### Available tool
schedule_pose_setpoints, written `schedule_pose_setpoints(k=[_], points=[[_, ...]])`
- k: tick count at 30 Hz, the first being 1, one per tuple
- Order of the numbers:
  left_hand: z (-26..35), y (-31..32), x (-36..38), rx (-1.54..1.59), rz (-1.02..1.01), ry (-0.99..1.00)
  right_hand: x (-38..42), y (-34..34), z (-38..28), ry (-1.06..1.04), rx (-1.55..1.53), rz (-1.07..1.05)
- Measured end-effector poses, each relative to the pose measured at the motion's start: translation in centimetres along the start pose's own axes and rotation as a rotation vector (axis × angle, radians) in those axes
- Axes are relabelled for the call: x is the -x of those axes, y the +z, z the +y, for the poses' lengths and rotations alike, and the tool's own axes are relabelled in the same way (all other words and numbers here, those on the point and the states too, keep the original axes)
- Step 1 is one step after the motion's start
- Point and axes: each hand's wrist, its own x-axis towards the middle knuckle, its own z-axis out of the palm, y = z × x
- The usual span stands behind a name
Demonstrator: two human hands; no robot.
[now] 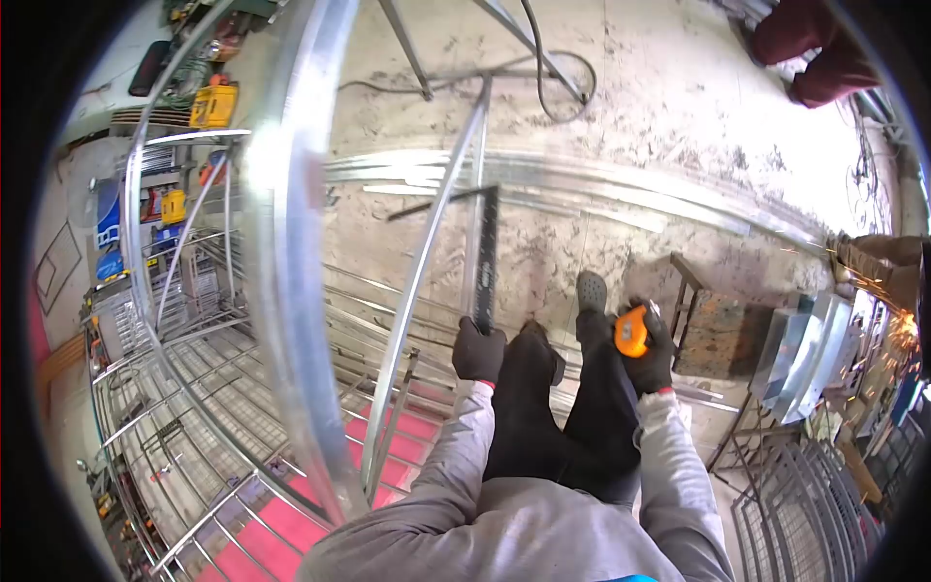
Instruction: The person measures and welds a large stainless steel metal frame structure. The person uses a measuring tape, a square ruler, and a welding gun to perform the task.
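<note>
A curved metal frame (291, 242) of bright tubing is seen at the left, rising over stacked wire grid panels (194, 388) laid above a red surface (388, 436). A yellow tool case (213, 105) is noted at the upper left. A dark cable (558, 87) is looped on the stained concrete floor (669, 107). A dark red sleeve (810, 48) of another person is visible at the upper right. Sparks (887, 296) are observed at the right edge, beside a metal box section (805, 354).
</note>
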Motion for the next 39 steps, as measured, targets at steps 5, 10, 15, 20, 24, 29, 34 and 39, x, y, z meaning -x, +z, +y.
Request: schedule_pose_setpoints(k=[5,10,15,20,24,29,34,39], points=[[4.0,-6.4,6.9,-0.046,-0.181,0.114,7.4,-5.2,-8.1,0.155,-0.232,0.08],[8.6,-14.8,12.3,-0.05,-0.395,0.203,11.0,-7.7,-11.4,0.16,-0.286,0.102],[10.7,-23.2,17.2,0.054,-0.513,0.463,10.7,-8.4,-12.3,0.22,-0.293,0.268],[13.8,-34.3,21.8,0.229,-0.513,0.764,8.0,-9.7,-10.3,0.242,-0.177,0.054],[15.5,-43.7,23.6,0.3,-0.489,0.836,7.5,-7.0,-10.0,0.293,-0.247,0.16],[16.8,-47.1,18.4,0.556,-0.042,0.829,8.3,-4.5,-10.4,0.254,-0.245,0.142],[21.3,-47.2,4.0,0.272,0.549,0.648,9.4,-3.7,-9.2,-0.321,0.246,0.059],[22.0,-45.0,-7.6,0.416,0.519,0.425,13.1,-0.8,-11.6,-0.045,-0.29,0.257]])
